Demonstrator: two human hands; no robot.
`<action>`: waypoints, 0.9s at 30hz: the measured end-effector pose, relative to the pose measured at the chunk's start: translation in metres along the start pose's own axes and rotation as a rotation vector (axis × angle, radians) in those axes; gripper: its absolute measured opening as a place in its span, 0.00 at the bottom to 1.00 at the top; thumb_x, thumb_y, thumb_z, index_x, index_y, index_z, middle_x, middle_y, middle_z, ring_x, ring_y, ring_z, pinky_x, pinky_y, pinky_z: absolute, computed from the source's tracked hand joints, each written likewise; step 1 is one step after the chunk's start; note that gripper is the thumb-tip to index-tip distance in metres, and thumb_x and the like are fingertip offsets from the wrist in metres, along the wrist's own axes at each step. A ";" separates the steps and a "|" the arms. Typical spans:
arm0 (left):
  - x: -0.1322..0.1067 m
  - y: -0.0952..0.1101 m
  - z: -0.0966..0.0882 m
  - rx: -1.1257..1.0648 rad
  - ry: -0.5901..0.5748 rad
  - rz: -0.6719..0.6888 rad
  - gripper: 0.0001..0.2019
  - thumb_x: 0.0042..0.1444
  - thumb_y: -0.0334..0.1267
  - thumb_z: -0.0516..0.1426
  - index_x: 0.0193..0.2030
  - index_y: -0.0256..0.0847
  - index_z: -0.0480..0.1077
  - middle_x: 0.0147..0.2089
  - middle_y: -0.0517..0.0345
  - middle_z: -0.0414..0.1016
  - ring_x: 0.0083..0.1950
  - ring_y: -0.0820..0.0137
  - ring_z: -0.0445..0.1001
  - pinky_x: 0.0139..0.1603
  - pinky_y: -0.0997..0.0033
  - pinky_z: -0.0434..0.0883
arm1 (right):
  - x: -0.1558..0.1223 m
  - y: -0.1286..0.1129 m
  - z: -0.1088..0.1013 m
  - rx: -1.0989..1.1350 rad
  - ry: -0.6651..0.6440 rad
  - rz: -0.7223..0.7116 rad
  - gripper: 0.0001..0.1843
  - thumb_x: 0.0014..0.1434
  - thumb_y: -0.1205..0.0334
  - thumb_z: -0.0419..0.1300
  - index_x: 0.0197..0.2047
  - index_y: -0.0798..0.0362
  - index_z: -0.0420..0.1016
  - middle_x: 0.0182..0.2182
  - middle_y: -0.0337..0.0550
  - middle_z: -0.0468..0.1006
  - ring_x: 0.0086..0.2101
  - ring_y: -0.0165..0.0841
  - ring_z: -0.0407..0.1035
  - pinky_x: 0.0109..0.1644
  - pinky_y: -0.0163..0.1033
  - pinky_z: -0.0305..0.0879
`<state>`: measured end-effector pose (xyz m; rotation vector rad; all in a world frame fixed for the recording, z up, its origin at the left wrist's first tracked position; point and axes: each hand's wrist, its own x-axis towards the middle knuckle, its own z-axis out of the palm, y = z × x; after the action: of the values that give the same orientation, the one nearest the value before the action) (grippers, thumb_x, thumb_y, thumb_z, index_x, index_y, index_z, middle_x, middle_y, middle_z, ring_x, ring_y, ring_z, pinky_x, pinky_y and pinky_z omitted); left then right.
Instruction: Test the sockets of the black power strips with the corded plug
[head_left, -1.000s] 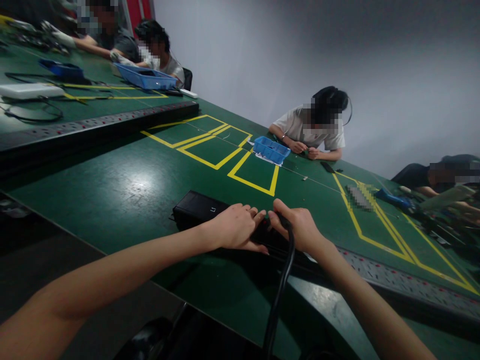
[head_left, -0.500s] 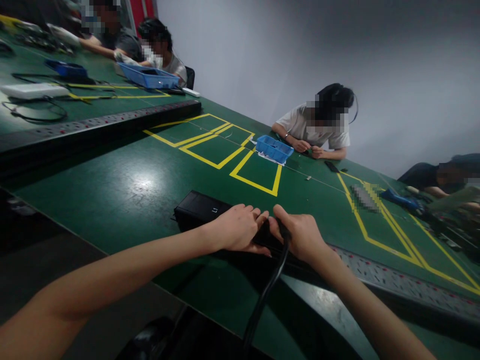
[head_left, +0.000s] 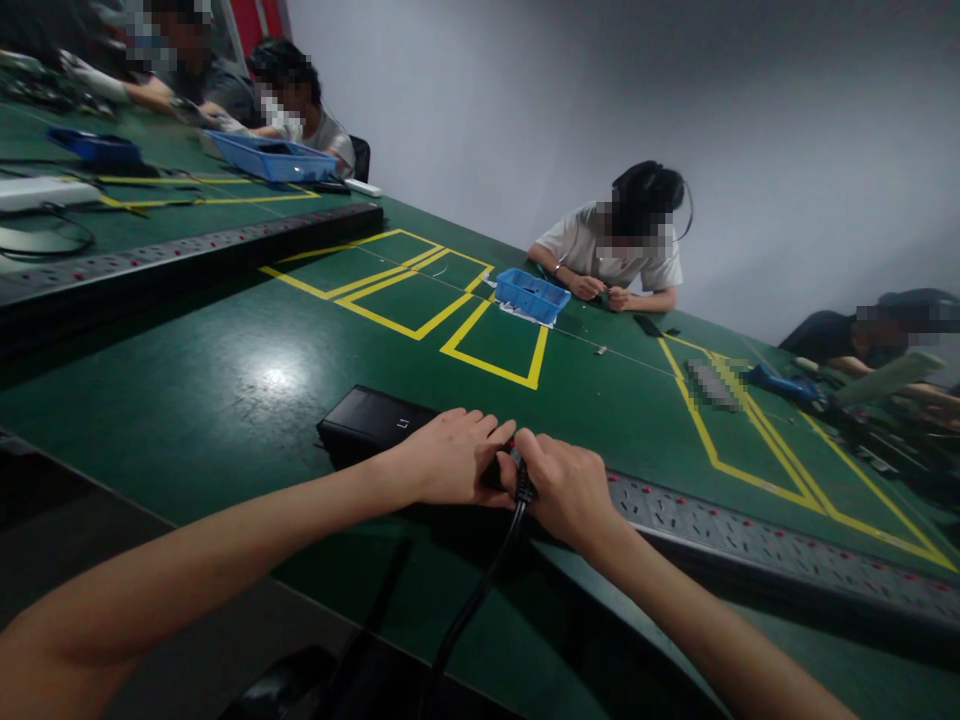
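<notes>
the power strip point(head_left: 675, 513) lies just inside the near edge of the desk point(head_left: 165, 415). my left hand point(head_left: 456, 458) clasps it, fingers curved over the top, probably so it can't slide. my right hand point(head_left: 566, 485) pinches the black plug point(head_left: 523, 483) against it; my fingers hide whether it's seated. its cable point(head_left: 475, 602) trails nearside. compared with 0.5 seconds ago, my right hand is closer to my left.

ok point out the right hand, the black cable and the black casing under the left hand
Right hand point(head_left: 568, 487): head view, its back.
Black cable point(head_left: 489, 578): head view, its middle stretch.
Black casing point(head_left: 373, 419): head view, top face.
</notes>
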<state>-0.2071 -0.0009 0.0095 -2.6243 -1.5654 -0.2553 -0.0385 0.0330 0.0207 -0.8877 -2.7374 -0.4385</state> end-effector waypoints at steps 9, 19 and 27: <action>0.002 0.001 -0.004 -0.042 -0.058 -0.027 0.32 0.49 0.54 0.52 0.57 0.36 0.54 0.43 0.49 0.69 0.43 0.61 0.68 0.44 0.63 0.63 | -0.004 0.000 0.004 0.070 -0.004 0.029 0.16 0.60 0.52 0.43 0.42 0.53 0.63 0.26 0.43 0.72 0.23 0.29 0.63 0.24 0.35 0.37; 0.002 0.002 -0.005 -0.081 -0.089 -0.031 0.24 0.50 0.51 0.53 0.49 0.38 0.61 0.42 0.50 0.69 0.43 0.61 0.67 0.44 0.62 0.64 | -0.004 0.001 -0.005 0.105 -0.124 0.031 0.18 0.57 0.53 0.47 0.49 0.51 0.59 0.30 0.42 0.72 0.27 0.33 0.67 0.23 0.35 0.41; 0.001 -0.001 -0.001 -0.113 -0.080 -0.032 0.28 0.49 0.51 0.54 0.54 0.39 0.58 0.44 0.50 0.68 0.46 0.61 0.66 0.45 0.61 0.63 | -0.005 0.001 -0.003 0.115 -0.117 0.035 0.18 0.58 0.53 0.45 0.49 0.52 0.58 0.31 0.43 0.72 0.27 0.33 0.66 0.24 0.34 0.43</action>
<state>-0.2072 0.0004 0.0108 -2.7283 -1.6666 -0.2504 -0.0335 0.0305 0.0226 -0.9571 -2.8138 -0.2265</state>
